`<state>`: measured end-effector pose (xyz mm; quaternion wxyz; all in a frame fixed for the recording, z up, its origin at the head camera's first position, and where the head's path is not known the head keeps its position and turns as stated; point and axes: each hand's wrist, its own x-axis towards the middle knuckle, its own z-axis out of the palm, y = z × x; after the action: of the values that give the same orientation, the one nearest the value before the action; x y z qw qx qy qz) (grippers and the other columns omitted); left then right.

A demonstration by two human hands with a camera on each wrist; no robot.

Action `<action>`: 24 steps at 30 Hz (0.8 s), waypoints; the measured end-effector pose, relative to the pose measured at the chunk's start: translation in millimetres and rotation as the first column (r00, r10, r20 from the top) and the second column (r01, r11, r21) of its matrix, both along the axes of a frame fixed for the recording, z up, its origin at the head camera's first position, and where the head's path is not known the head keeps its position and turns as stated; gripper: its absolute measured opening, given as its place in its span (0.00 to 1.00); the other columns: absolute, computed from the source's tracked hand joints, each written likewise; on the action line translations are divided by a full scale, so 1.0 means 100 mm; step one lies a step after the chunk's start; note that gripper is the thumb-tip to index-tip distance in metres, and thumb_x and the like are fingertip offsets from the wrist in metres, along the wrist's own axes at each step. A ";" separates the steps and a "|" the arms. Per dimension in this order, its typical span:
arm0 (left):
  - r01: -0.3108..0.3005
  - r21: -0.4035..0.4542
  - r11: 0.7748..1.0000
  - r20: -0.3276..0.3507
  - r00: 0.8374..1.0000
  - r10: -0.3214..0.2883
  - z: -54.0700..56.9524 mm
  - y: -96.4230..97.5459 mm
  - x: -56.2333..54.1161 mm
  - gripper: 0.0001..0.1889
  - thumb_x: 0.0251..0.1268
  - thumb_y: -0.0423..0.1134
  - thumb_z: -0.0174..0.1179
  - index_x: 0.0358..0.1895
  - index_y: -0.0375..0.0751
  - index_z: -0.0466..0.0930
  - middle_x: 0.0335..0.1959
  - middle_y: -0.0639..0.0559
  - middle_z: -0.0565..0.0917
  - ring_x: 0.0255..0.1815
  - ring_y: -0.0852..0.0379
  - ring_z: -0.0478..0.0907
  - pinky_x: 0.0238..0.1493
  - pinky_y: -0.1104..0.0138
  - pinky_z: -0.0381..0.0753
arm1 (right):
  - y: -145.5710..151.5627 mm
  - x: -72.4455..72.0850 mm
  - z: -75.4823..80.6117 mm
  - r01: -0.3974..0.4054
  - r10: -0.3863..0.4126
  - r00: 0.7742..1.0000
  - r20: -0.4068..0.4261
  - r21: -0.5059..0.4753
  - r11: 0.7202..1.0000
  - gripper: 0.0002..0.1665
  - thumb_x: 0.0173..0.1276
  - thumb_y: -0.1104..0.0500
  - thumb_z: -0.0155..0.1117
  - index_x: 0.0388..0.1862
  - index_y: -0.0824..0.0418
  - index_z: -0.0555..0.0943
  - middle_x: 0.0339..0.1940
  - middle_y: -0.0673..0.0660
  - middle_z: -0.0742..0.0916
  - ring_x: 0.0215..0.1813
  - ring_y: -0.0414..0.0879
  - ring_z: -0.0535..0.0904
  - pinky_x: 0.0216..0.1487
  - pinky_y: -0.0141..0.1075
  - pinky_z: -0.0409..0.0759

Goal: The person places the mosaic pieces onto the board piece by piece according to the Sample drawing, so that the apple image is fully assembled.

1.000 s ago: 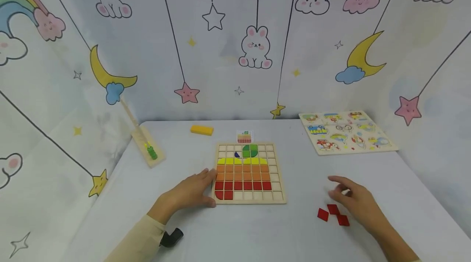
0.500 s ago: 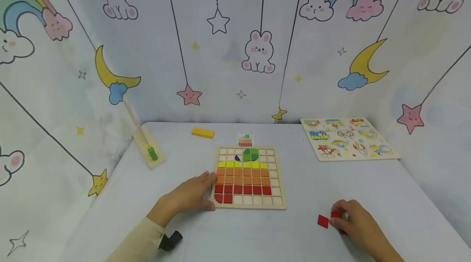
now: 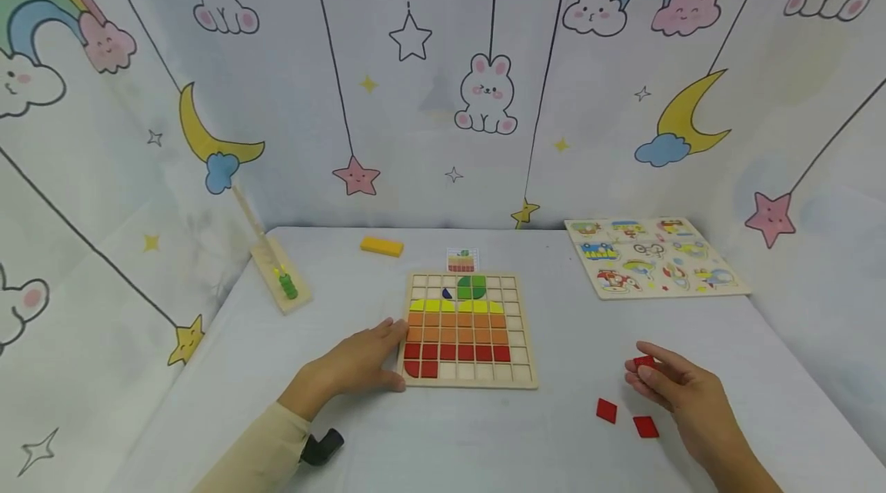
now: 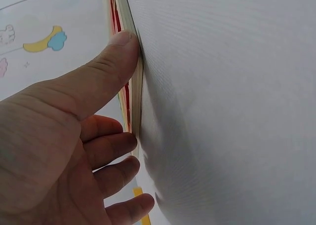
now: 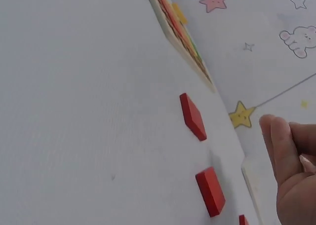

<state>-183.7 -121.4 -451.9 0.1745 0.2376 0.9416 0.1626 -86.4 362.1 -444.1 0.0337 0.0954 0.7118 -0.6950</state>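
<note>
My left hand (image 3: 360, 361) rests against the left edge of a wooden grid board (image 3: 522, 331). Its thumb and fingertips touch the rim in the left wrist view, with the fingers fairly straight. Rows of red, orange and yellow tiles fill much of the board, with green tiles and a small dark blue piece above. To the right, my right hand (image 3: 681, 393) pinches a red square tile (image 3: 644, 361) above the table. Two more red tiles, one to the left (image 3: 606, 411) and one nearer the wrist (image 3: 646, 427), lie below that hand. In the right wrist view, the fingers hide the held tile.
A small pattern card (image 3: 461, 260) lies behind the board. Further back are a yellow block (image 3: 381, 246), a wooden stand with a green caterpillar figure (image 3: 287, 284), and a picture puzzle board (image 3: 651, 258). A black object (image 3: 323, 447) sits by my left sleeve.
My right hand has reached down to the red tiles, picked one up and lifted it off the table. My left hand stays at the board's edge.
</note>
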 end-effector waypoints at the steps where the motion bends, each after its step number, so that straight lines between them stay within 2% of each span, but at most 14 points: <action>1: 0.001 0.002 1.000 -0.001 1.000 -0.001 0.01 0.01 -0.01 0.52 0.56 0.56 0.75 0.80 0.42 0.58 0.80 0.45 0.64 0.81 0.46 0.57 0.75 0.46 0.64 | 0.01 0.00 0.01 -0.021 0.021 1.000 -0.009 -0.084 0.996 0.21 0.75 0.62 0.64 0.65 0.50 0.82 0.46 0.51 0.91 0.48 0.46 0.90 0.50 0.33 0.85; 3: 0.000 0.010 1.000 -0.001 1.000 0.000 0.02 0.03 -0.02 0.52 0.56 0.55 0.76 0.80 0.43 0.59 0.79 0.45 0.64 0.81 0.45 0.58 0.75 0.46 0.64 | -0.01 -0.02 0.03 -0.062 0.063 0.998 -0.002 -0.182 0.981 0.20 0.77 0.63 0.62 0.60 0.42 0.83 0.49 0.51 0.91 0.51 0.47 0.89 0.52 0.34 0.84; 5: -0.005 0.009 1.000 0.005 1.000 0.005 0.02 0.04 -0.02 0.52 0.55 0.55 0.76 0.80 0.43 0.60 0.79 0.45 0.65 0.81 0.45 0.58 0.75 0.45 0.64 | -0.08 -0.04 0.05 -0.077 0.081 0.997 0.013 -0.192 0.978 0.20 0.77 0.63 0.62 0.62 0.44 0.80 0.50 0.54 0.91 0.51 0.50 0.89 0.53 0.36 0.84; 7: -0.011 0.000 1.000 0.009 1.000 0.011 0.01 0.03 -0.02 0.52 0.54 0.56 0.76 0.80 0.44 0.60 0.79 0.44 0.65 0.81 0.44 0.59 0.75 0.45 0.65 | -0.20 -0.08 0.08 -0.064 0.072 0.996 0.052 -0.134 0.989 0.23 0.75 0.60 0.65 0.67 0.49 0.76 0.49 0.55 0.91 0.50 0.51 0.90 0.52 0.38 0.85; 9: -0.014 -0.004 1.000 0.008 1.000 0.014 0.01 0.03 -0.02 0.52 0.54 0.56 0.76 0.80 0.44 0.60 0.79 0.44 0.65 0.80 0.44 0.59 0.75 0.45 0.65 | -0.33 -0.15 0.11 -0.064 0.069 0.994 0.081 -0.057 0.996 0.31 0.73 0.56 0.68 0.72 0.54 0.71 0.49 0.58 0.91 0.48 0.52 0.90 0.51 0.39 0.86; 12: -0.020 0.007 1.000 0.002 1.000 0.020 -0.01 -0.01 -0.01 0.51 0.55 0.56 0.76 0.80 0.44 0.60 0.79 0.44 0.65 0.81 0.45 0.59 0.75 0.45 0.64 | -0.57 -0.27 0.11 -0.109 0.104 0.990 0.099 0.042 0.993 0.39 0.71 0.53 0.70 0.75 0.61 0.65 0.51 0.63 0.90 0.48 0.53 0.90 0.49 0.40 0.87; 17: -0.021 0.049 0.999 0.022 1.000 0.020 -0.02 -0.02 0.01 0.52 0.55 0.56 0.76 0.80 0.44 0.59 0.79 0.43 0.64 0.81 0.44 0.58 0.75 0.44 0.63 | -0.97 -0.42 0.06 -0.240 0.231 0.968 0.096 0.091 0.967 0.37 0.71 0.54 0.70 0.72 0.63 0.66 0.50 0.67 0.88 0.42 0.54 0.89 0.43 0.39 0.88; 20: -0.010 0.044 0.999 0.017 1.000 0.009 -0.02 -0.01 0.01 0.52 0.55 0.56 0.76 0.80 0.44 0.59 0.79 0.43 0.64 0.81 0.44 0.58 0.75 0.44 0.63 | -1.20 -0.49 0.02 -0.329 0.324 0.944 0.067 0.080 0.941 0.33 0.73 0.57 0.68 0.70 0.64 0.66 0.46 0.68 0.87 0.38 0.53 0.87 0.40 0.38 0.88; 24: -0.002 0.031 1.000 0.002 1.000 0.002 -0.02 -0.01 0.01 0.51 0.56 0.56 0.75 0.80 0.44 0.59 0.79 0.43 0.65 0.81 0.44 0.58 0.75 0.44 0.63 | -1.52 -0.57 -0.05 -0.397 0.394 0.918 0.048 0.057 0.916 0.29 0.73 0.61 0.66 0.68 0.65 0.67 0.41 0.69 0.87 0.36 0.52 0.87 0.38 0.39 0.87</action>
<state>-183.0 -122.8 -453.8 0.1716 0.2390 0.9391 0.1775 -143.4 209.7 -449.4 0.1830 -0.0368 0.7380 -0.6484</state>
